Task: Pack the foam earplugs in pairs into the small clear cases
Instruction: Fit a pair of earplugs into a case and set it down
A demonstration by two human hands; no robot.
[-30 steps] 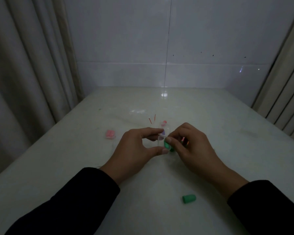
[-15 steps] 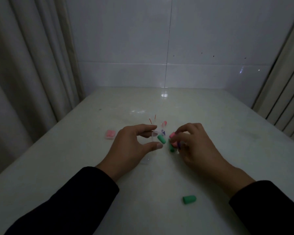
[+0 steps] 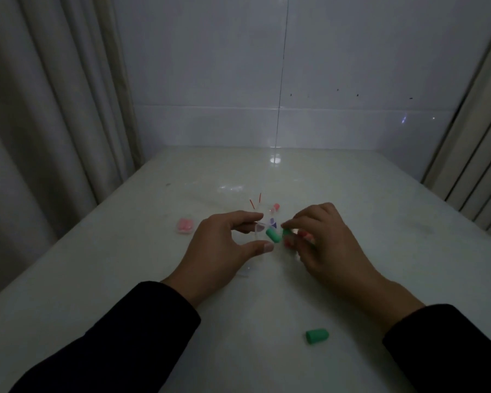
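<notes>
The two hands have moved a little apart since a second ago, when they were bunched close together over one spot. Now the left hand curls its thumb and first finger around a small clear case, pinching it lightly, and a green earplug sticks out from the case mouth on the right side. Half a second ago it sat in about the same place, so it looks like it is going in, but not all the way yet.

The right hand has pulled back a bit and pinches another green earplug at its fingertips (some pink bits show under its fingers too, too small to tell what they are). I think this is the second plug of the pair, ready to go in.

One more green earplug lies alone on the white table, near the right sleeve. A packed pink case sits off to the left.
</notes>
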